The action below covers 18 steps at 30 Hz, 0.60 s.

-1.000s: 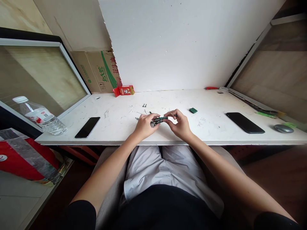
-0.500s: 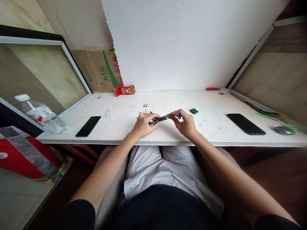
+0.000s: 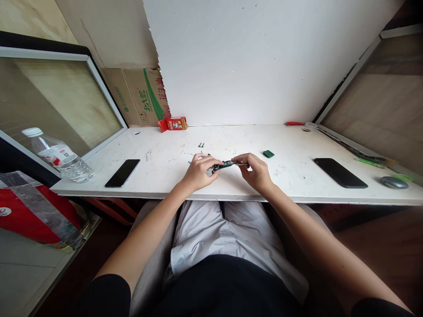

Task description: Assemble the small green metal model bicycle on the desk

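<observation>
My left hand (image 3: 199,173) is closed around the left end of a slim dark green plastic piece (image 3: 227,164), just above the table's front part. My right hand (image 3: 255,171) pinches at the right end, where a thin greyish edge shows between the fingers. Whether that edge is part of the same piece or a separate thing, I cannot tell. Fingers hide both ends. Beyond my left hand lie small green bits (image 3: 201,145) and thin scraps. A small dark green block (image 3: 268,153) rests to the right of my right hand.
On the white table (image 3: 231,136) lie a phone (image 3: 122,173) at left, a larger black phone (image 3: 340,172) and a grey mouse (image 3: 394,182) at right. A water bottle (image 3: 62,156) leans at the left edge. Farther back are a red box (image 3: 176,123) and a red tool (image 3: 294,123).
The green piece has tilted slightly between my hands. My right fingers have shifted and bent further around its end. The view has moved a little.
</observation>
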{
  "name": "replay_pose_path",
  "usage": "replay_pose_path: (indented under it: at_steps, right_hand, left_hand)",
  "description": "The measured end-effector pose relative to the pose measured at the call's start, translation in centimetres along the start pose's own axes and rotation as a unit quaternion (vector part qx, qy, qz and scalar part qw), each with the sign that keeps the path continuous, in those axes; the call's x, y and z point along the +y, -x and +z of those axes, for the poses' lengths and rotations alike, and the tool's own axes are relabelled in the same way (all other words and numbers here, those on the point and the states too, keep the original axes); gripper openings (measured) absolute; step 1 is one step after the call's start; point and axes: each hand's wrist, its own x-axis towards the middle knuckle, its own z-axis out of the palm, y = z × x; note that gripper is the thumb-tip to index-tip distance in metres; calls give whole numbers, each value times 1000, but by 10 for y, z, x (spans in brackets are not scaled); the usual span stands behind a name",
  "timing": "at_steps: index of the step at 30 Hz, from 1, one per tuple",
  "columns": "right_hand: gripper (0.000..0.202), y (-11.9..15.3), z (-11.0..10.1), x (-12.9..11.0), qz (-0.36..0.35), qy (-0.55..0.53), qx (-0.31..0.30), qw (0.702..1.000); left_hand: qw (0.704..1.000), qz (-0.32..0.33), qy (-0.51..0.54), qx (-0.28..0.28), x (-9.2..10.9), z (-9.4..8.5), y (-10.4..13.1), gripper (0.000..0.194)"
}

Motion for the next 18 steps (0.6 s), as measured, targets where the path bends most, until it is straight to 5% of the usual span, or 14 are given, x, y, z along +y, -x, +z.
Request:
replay_pose_path:
  at_steps: [7,12,18]
  right_hand:
    - [15,-2,-1,-4,47,4,-45,998]
    - [41,-3,0,-12,49,-49,-108,992]
    - [17,2,9,-13,85,-50,-69,993]
  left_hand:
    - [1000,-8,-2,-17,-6,4,2,20]
    - [1000,-5,3,-11,-7,5,2,19]
    - [1000,-11,3,-13,-10,11,5,22]
